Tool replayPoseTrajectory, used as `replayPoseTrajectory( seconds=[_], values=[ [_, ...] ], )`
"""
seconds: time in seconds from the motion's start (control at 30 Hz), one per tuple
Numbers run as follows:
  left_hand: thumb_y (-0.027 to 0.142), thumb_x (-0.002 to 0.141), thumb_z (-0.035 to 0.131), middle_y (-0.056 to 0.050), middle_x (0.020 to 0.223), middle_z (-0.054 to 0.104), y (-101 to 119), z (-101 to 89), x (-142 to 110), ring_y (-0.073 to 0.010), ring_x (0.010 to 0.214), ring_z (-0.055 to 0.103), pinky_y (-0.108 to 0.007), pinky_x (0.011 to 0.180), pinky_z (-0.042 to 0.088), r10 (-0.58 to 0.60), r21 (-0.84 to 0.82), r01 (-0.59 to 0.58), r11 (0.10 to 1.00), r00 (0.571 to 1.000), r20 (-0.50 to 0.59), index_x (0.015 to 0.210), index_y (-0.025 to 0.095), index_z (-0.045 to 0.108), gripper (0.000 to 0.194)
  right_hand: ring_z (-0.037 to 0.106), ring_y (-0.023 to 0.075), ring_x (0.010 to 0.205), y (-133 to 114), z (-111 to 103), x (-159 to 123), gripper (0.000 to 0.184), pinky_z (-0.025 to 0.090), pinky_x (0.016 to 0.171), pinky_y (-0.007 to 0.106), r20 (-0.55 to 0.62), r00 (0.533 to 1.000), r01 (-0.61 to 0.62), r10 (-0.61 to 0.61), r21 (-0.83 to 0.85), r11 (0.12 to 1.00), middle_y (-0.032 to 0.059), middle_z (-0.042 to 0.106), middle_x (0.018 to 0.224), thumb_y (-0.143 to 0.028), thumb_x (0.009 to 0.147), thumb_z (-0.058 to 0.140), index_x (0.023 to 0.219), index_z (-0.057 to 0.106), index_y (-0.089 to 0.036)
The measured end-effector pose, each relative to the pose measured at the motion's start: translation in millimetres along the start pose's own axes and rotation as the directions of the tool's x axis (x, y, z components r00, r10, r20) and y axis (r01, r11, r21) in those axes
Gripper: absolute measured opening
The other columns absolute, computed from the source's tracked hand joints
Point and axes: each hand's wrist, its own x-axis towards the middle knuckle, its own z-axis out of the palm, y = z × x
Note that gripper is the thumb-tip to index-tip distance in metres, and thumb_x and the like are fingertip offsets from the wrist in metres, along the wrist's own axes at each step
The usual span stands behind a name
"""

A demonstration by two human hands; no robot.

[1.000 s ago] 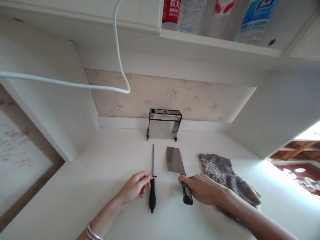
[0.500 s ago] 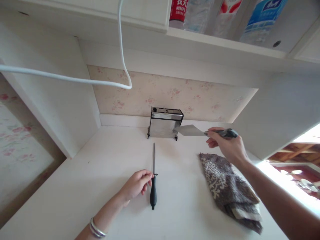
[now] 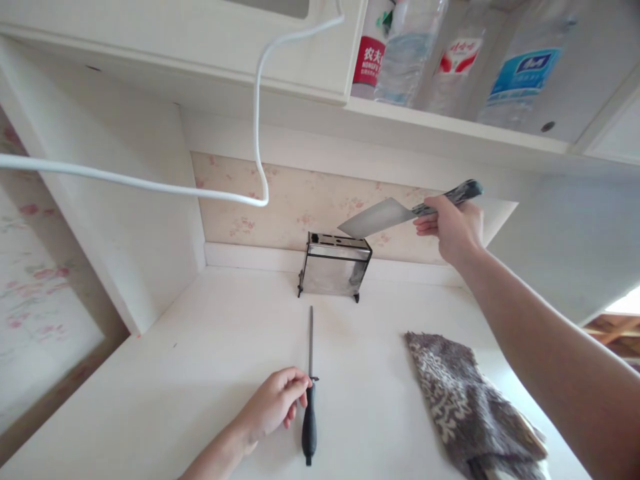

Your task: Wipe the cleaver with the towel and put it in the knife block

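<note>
My right hand (image 3: 453, 227) grips the dark handle of a cleaver (image 3: 380, 217) and holds it in the air, its broad blade pointing left just above the steel knife holder (image 3: 334, 265) at the back of the counter. My left hand (image 3: 273, 405) rests on the white counter (image 3: 210, 360) with fingers curled, the fingertips touching a honing rod (image 3: 310, 387) where its black handle meets the steel shaft. The rod lies flat, pointing toward the holder.
A grey patterned cloth (image 3: 470, 407) lies crumpled at the right of the counter. A white cable (image 3: 200, 193) hangs across the upper left. Several bottles (image 3: 405, 47) stand on the shelf above. Cabinet walls close in on both sides.
My right hand lifted the cleaver off the counter, carried it back and raised it above the knife holder. My left hand stayed by the honing rod.
</note>
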Motion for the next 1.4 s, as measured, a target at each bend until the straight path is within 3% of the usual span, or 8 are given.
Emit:
replayPoseTrajectory(
  seconds=[0.17,0.5,0.77,1.07,1.2,1.4],
  values=[
    [0.044,0.083,0.047,-0.003,0.075,0.059,-1,-0.2,2,-0.0080,0.052,0.045,-0.019,0.043,0.033,-0.009,0.006,0.009,1.000,1.000,-0.002,0.091,0.013,0.059,0.034,0.058,0.0116,0.048,0,11,18,0.047,0.050,0.055,0.030,0.104,0.994,-0.033,0.038,-0.050,0.998,0.0061,0.063,0.057,-0.035,0.074,0.063,0.096,0.056,0.005],
    [0.045,0.083,0.047,-0.002,0.075,0.058,-2,-0.2,3,-0.0070,0.050,0.044,-0.019,0.044,0.032,-0.004,-0.006,0.004,1.000,1.000,0.010,0.092,0.014,0.059,0.034,0.059,0.0163,0.047,10,18,40,0.013,0.052,0.045,0.028,0.071,0.994,-0.065,0.079,-0.181,0.981,0.0073,0.064,0.056,-0.024,0.075,0.064,0.078,0.063,-0.012],
    [0.046,0.083,0.048,-0.002,0.076,0.059,-3,-0.5,3,-0.0074,0.052,0.044,-0.019,0.044,0.032,-0.001,-0.015,0.001,1.000,1.000,0.020,0.094,0.014,0.060,0.036,0.058,0.0125,0.049,10,23,54,0.028,0.050,0.052,0.029,0.022,0.997,-0.070,0.078,-0.250,0.966,0.0121,0.064,0.061,-0.030,0.076,0.066,0.084,0.063,-0.003],
    [0.045,0.083,0.049,-0.002,0.076,0.059,0,-2.1,1,-0.0074,0.053,0.044,-0.020,0.045,0.033,-0.013,-0.028,0.014,1.000,1.000,0.028,0.094,0.014,0.060,0.034,0.060,0.0115,0.052,48,21,63,0.029,0.051,0.057,0.031,0.023,0.988,-0.146,0.156,-0.243,0.959,0.0119,0.064,0.068,-0.031,0.077,0.063,0.086,0.061,-0.004],
    [0.045,0.084,0.048,-0.002,0.076,0.058,2,-2.3,2,-0.0074,0.053,0.044,-0.020,0.045,0.034,-0.019,-0.029,0.020,0.999,1.000,0.024,0.094,0.014,0.060,0.035,0.058,0.0102,0.049,60,34,64,0.026,0.052,0.056,0.029,0.062,0.983,-0.149,0.171,-0.261,0.954,0.0119,0.065,0.068,-0.030,0.078,0.064,0.085,0.061,-0.005],
    [0.045,0.084,0.048,-0.003,0.076,0.058,1,-2.8,3,-0.0074,0.052,0.044,-0.020,0.045,0.034,-0.025,-0.029,0.025,0.999,1.000,0.018,0.093,0.013,0.059,0.035,0.060,0.0137,0.047,82,70,48,0.016,0.054,0.048,0.027,0.200,0.954,-0.160,0.223,-0.291,0.943,0.0089,0.066,0.062,-0.023,0.074,0.069,0.078,0.062,-0.010]
  ],
)
